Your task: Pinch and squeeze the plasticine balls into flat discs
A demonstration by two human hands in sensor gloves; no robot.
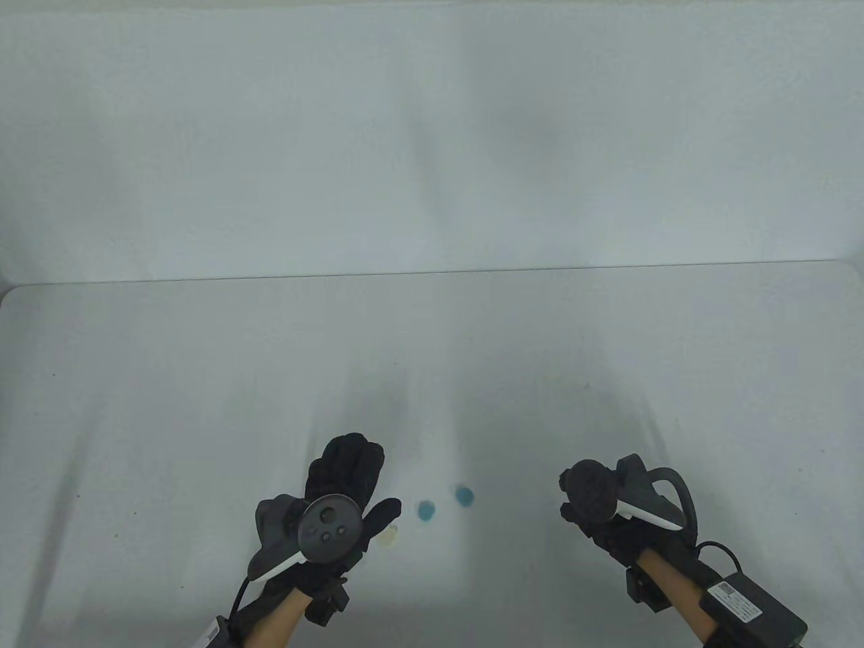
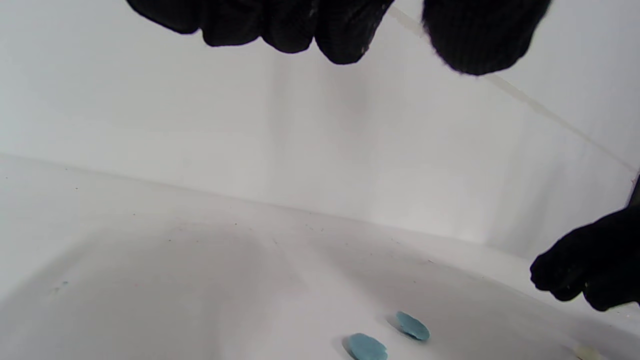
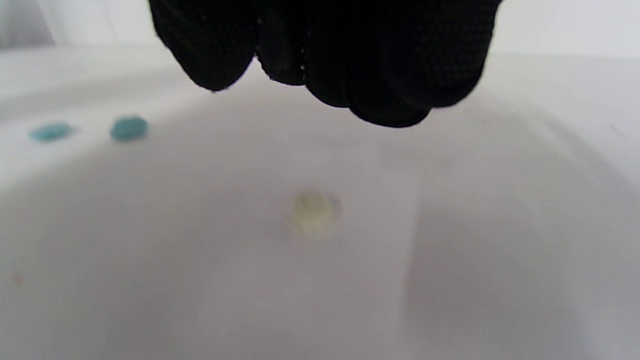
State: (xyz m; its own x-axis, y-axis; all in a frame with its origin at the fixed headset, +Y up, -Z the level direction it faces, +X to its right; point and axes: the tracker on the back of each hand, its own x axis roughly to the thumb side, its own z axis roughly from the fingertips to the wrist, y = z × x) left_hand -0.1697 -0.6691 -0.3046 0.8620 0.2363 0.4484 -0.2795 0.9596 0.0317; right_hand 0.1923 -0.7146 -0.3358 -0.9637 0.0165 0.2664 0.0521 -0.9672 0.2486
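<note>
Two flat blue plasticine discs [image 1: 426, 510] [image 1: 464, 496] lie side by side on the white table between my hands; they also show in the left wrist view [image 2: 367, 347] [image 2: 412, 325] and the right wrist view [image 3: 50, 132] [image 3: 129, 128]. A pale cream ball [image 3: 312, 212] lies on the table under my right hand [image 1: 586, 496], whose fingers are curled in and hold nothing. Another pale cream piece [image 1: 389, 536] lies by the thumb of my left hand [image 1: 351, 486], which hovers with fingers spread, empty.
The white table [image 1: 202, 405] ends at a back edge against a white wall [image 1: 432, 135]. My right hand also shows at the right edge of the left wrist view [image 2: 590, 270], with a small cream piece [image 2: 585, 352] below it.
</note>
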